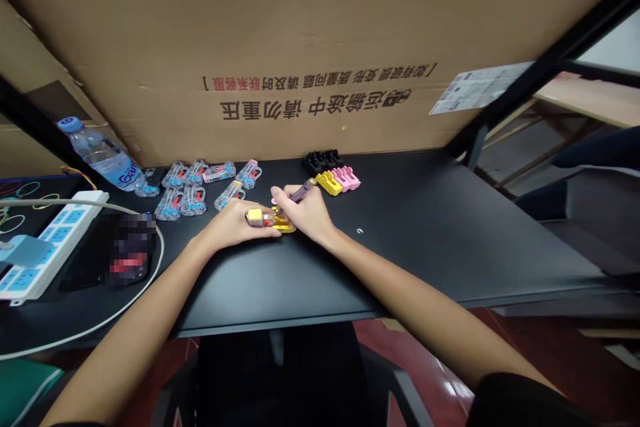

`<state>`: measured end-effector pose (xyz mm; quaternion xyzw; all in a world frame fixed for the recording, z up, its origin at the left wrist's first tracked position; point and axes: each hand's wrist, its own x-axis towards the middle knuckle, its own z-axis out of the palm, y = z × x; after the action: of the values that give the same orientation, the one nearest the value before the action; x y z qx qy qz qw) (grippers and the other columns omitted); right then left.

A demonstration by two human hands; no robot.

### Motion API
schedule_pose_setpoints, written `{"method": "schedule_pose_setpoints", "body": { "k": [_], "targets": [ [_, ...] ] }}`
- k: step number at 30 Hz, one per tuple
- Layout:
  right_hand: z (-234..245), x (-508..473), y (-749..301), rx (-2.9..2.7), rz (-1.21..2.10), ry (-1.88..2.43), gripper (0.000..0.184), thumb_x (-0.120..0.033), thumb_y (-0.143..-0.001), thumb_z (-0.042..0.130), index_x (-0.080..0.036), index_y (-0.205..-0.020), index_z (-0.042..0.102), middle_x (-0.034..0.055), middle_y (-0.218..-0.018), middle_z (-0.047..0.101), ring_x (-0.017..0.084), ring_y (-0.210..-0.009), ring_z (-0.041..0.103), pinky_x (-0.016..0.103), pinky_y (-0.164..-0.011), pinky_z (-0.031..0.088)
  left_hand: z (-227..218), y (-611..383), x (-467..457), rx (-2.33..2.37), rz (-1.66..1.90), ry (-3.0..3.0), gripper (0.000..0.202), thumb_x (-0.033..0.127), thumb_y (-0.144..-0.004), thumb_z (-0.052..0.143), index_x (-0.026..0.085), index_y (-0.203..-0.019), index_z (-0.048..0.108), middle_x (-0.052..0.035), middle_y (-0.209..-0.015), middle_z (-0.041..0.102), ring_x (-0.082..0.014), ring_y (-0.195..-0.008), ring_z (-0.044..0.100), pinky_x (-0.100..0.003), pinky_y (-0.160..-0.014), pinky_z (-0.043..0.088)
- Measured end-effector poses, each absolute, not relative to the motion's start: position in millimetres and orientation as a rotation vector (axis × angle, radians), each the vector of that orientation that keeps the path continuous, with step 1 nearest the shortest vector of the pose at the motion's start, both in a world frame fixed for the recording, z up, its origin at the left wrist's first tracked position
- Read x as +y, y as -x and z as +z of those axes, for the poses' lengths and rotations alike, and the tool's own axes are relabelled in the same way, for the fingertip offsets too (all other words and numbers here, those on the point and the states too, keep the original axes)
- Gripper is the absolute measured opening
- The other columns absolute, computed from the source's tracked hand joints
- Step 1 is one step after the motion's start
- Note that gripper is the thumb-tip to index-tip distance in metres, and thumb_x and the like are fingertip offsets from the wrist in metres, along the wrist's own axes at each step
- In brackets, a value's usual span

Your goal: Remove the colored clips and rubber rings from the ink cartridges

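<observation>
at the black table (425,247), the left hand (231,225) is curled closed around a small clear capsule with a yellow cap (260,217). the right hand (303,213) pinches a slim purple tool (301,191), its upper end angled away past the fingers and its lower end hidden in the grip. a yellow plastic piece (284,227) lies on the table right under both hands. just beyond them sit several more clear capsules (183,190), with a black stack (321,160), a yellow stack (329,182) and a pink stack (345,178) to their right. further left, a water bottle (103,157) lies near a white power strip (45,247), and a big cardboard box (300,33) stands behind the table.
</observation>
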<state>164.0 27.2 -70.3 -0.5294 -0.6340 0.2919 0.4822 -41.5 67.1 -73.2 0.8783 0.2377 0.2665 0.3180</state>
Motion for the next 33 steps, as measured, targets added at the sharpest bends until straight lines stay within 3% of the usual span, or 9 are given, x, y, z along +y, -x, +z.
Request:
{"method": "schedule_pose_setpoints", "body": {
  "k": [5,11,15,22,28,33],
  "targets": [
    [-66.2,25.8,-173.5,-1.771,0.83,1.166,0.052,-0.059,-0.101,0.06,-0.021,-0.064,0.06,-0.0006,-0.058,0.057,0.014,-0.057,0.049,0.029,-0.055,0.036,-74.1,42.2,69.0,0.627,0.696,-2.303,0.03,0.046,-0.088,0.087,0.02,-0.102,0.086,-0.0023,-0.082,0.082,-0.0169,-0.066,0.071,-0.026,-0.064,0.051],
    [-66.0,29.3,-177.6,-1.633,0.791,1.2,0.054,-0.062,-0.101,0.061,-0.021,-0.066,0.065,0.002,-0.058,0.063,0.017,-0.057,0.058,0.03,-0.057,0.046,-74.6,45.7,72.3,0.734,0.729,-2.288,0.039,0.052,-0.084,0.089,0.019,-0.106,0.087,-0.0045,-0.087,0.084,-0.0182,-0.066,0.071,-0.027,-0.061,0.051],
    [-63.5,31.2,-179.8,-1.537,0.777,1.228,0.052,-0.061,-0.1,0.063,-0.02,-0.068,0.068,0.0025,-0.058,0.066,0.016,-0.051,0.058,0.03,-0.052,0.046,-74.7,49.0,74.6,0.82,0.743,-2.245,0.042,0.054,-0.083,0.089,0.019,-0.106,0.087,-0.0037,-0.088,0.085,-0.0193,-0.069,0.074,-0.027,-0.064,0.055],
    [-60.6,31.0,-180.7,-1.526,0.742,1.204,0.047,-0.05,-0.1,0.064,-0.02,-0.064,0.069,0.0009,-0.054,0.064,0.014,-0.049,0.057,0.028,-0.05,0.043,-71.4,50.3,74.5,0.905,0.692,-2.23,0.048,0.052,-0.081,0.09,0.021,-0.118,0.085,-0.003,-0.099,0.086,-0.0215,-0.081,0.079,-0.03,-0.078,0.06],
    [-59.8,29.7,-180.5,-1.563,0.716,1.198,0.045,-0.047,-0.1,0.063,-0.021,-0.064,0.066,0.0006,-0.054,0.063,0.016,-0.053,0.058,0.029,-0.053,0.043,-70.1,50.8,73.8,0.909,0.683,-2.26,0.055,0.053,-0.082,0.09,0.024,-0.128,0.082,-0.0021,-0.103,0.086,-0.0205,-0.083,0.079,-0.029,-0.079,0.06],
    [-61.2,31.0,-182.7,-1.565,0.689,1.22,0.048,-0.051,-0.101,0.063,-0.021,-0.064,0.065,-0.0002,-0.053,0.06,0.014,-0.051,0.055,0.029,-0.052,0.041,-70.5,51.7,74.7,0.859,0.688,-2.281,0.047,0.052,-0.082,0.09,0.022,-0.118,0.085,-0.0034,-0.1,0.086,-0.0204,-0.081,0.077,-0.029,-0.078,0.058]
  ]
}}
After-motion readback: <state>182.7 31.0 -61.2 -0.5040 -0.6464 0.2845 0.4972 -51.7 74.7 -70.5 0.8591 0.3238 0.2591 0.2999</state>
